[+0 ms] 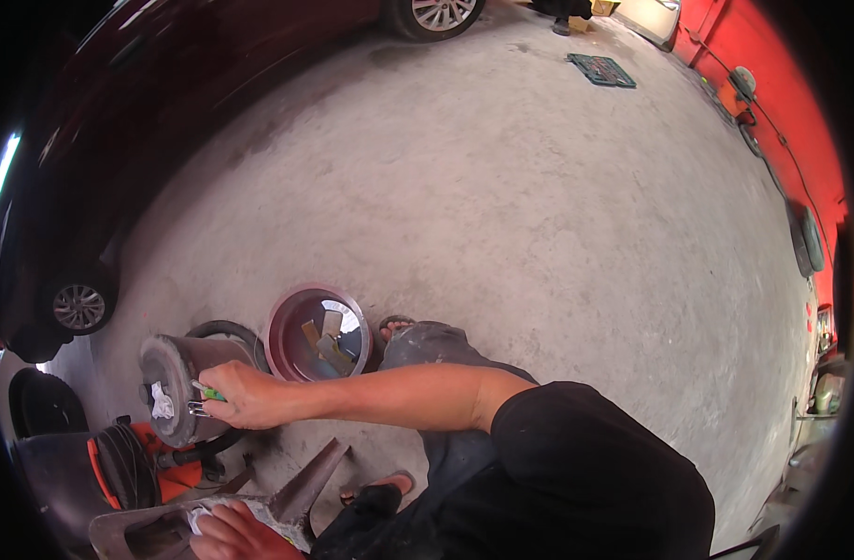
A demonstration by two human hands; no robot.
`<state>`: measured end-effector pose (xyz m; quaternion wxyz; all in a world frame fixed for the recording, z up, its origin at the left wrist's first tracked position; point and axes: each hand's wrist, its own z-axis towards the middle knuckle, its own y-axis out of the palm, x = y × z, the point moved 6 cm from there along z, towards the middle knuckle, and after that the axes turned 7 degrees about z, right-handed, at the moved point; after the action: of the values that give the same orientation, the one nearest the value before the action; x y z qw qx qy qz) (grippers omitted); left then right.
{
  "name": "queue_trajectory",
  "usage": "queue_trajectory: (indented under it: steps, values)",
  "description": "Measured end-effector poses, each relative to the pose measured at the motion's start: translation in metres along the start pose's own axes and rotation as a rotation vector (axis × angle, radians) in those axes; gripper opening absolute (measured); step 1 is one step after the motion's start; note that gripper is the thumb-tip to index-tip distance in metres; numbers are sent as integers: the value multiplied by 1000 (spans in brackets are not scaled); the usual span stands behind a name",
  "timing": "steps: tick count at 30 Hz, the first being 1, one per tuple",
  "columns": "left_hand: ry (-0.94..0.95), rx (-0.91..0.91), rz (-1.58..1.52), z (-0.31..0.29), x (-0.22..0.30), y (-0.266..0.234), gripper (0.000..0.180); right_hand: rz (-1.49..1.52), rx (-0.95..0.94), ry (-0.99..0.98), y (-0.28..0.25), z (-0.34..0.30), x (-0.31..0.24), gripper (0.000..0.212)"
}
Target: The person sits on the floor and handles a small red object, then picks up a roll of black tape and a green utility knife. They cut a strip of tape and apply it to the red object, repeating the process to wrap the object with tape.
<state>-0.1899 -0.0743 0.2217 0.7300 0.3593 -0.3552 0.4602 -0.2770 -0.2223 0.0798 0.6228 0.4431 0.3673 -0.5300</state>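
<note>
My right arm reaches across to the left, and my right hand (240, 394) is closed around a small green-handled tool (210, 393) with shiny metal prongs. It is over the round lid of a grey bucket-like container (170, 397), beside a crumpled white piece of paper or cloth (162, 401). Low in the picture, my left hand (232, 532) is curled above a worn, dusty plastic stool (147, 537) with splayed legs. A bit of white material (199, 519) shows at its fingers; what it grips is partly hidden.
A reddish basin (277, 350) holds water and several flat blocks (333, 347). An orange-and-black machine with a hose (170, 467) stands at left. A dark red car (165, 103) lines the upper left. An opened tool case (601, 71) lies farther off; a red wall (772, 112) runs along the right.
</note>
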Motion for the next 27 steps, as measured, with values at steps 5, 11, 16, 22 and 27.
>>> queue_trajectory:
  steps: [5,11,16,22,27]
  values:
    - [-181,273,377,-11,-87,-182,31,-9,-76,9,3,-6,-9,25]
    - [-362,270,327,-36,-119,-185,44,-170,-385,-4,33,-27,2,19]
    - [-402,284,445,-48,-129,-228,41,-214,-505,20,49,-35,3,18]
    - [-375,274,541,-44,-119,-202,33,-199,-503,24,53,-35,3,19]
    - [-420,203,606,-44,-121,-203,27,-173,-479,11,54,-35,6,19]
